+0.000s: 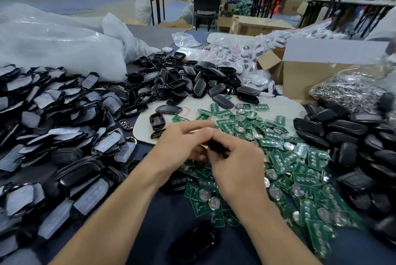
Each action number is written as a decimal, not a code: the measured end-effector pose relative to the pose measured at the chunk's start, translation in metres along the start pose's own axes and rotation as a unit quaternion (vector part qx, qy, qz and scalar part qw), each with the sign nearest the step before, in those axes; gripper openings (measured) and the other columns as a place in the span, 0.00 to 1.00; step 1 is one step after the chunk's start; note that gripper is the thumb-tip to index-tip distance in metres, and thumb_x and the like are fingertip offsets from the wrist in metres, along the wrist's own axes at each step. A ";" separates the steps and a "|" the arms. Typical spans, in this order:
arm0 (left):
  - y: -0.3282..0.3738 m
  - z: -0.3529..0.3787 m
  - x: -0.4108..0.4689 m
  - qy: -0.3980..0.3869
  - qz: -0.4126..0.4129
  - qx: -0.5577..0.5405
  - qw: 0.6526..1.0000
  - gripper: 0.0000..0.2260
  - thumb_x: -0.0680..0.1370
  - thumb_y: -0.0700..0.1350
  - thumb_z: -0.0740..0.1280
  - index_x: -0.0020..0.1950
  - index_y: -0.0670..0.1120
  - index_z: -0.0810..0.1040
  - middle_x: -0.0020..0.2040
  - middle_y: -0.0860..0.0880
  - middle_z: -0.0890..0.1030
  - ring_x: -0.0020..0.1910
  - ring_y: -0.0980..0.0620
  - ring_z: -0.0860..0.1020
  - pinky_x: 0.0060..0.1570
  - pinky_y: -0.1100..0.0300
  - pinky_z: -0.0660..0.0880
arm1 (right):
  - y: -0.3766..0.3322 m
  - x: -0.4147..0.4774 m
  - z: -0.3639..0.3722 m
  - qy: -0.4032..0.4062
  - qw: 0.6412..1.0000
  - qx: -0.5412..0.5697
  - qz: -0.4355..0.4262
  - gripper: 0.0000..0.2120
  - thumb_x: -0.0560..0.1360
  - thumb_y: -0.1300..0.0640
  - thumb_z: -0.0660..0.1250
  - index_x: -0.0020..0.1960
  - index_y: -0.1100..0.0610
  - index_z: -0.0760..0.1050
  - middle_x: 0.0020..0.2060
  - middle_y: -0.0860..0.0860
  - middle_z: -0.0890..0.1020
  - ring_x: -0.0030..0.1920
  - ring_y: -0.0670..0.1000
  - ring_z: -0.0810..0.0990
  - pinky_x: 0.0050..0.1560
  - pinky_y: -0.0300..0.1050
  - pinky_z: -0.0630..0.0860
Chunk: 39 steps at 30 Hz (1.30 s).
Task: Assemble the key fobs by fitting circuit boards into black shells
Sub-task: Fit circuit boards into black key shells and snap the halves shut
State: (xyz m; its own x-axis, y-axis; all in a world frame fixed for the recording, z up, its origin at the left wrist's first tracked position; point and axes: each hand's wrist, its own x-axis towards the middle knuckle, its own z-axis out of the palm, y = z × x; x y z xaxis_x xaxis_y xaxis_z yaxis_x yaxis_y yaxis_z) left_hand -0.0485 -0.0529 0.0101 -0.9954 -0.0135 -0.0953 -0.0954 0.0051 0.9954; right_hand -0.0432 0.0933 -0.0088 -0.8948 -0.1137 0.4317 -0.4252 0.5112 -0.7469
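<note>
Work bench, dark-topped, seen from the near edge. Far-left corner: large clear plastic bags. Left edge, filling it from far to near: heap of film-covered shells, overlapping. Centre-right, spreading to the near-right corner: heap of green circuit boards, many bearing round silver cells, just under and beside both hands. Right edge: pile of closed black cases, touching the boards. Far centre: pile of open shells, spilling onto a white mat. Far-right corner: open cardboard box, with a bag of metal rings against its front and packets of small pale parts to its left.

Middle of the bench, above the boards: left hand and right hand meet fingertip to fingertip, fingers curled, both gripping one black shell. The shell is blurred and largely covered by the fingers; whether a board sits in it cannot be told. Near edge, between the forearms: a single dark case, lying apart.
</note>
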 end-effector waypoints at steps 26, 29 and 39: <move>-0.008 -0.003 0.011 0.197 0.087 0.083 0.973 0.16 0.79 0.44 0.73 0.40 0.66 0.87 0.37 0.57 0.87 0.29 0.60 0.81 0.27 0.67 0.74 | 0.012 0.017 -0.004 -0.150 0.965 -0.205 0.071 0.21 0.83 0.47 0.63 0.75 0.46 0.72 0.69 0.45 0.77 0.74 0.52 0.66 0.78 0.53 0.58; -0.011 -0.005 0.012 0.210 0.073 0.072 0.972 0.08 0.73 0.47 0.76 0.42 0.62 0.88 0.38 0.55 0.88 0.36 0.57 0.85 0.38 0.60 0.81 | 0.013 0.016 -0.003 -0.105 0.978 -0.161 0.075 0.11 0.81 0.54 0.69 0.61 0.45 0.82 0.53 0.45 0.78 0.60 0.49 0.70 0.65 0.44 0.66; -0.012 -0.003 0.009 0.160 0.058 0.061 0.984 0.15 0.81 0.39 0.69 0.57 0.60 0.85 0.50 0.49 0.88 0.27 0.43 0.84 0.27 0.52 0.80 | 0.017 0.019 -0.026 0.037 0.985 0.027 0.164 0.17 0.83 0.63 0.64 0.57 0.39 0.76 0.44 0.39 0.81 0.33 0.37 0.77 0.34 0.33 0.75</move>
State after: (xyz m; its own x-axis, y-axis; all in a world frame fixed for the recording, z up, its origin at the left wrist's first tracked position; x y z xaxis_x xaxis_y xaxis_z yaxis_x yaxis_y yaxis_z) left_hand -0.0567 -0.0564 -0.0024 -0.9468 -0.3188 0.0442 -0.0026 0.1447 0.9895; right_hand -0.0637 0.1222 -0.0001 -0.9736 0.1135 0.1979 -0.1242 0.4638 -0.8772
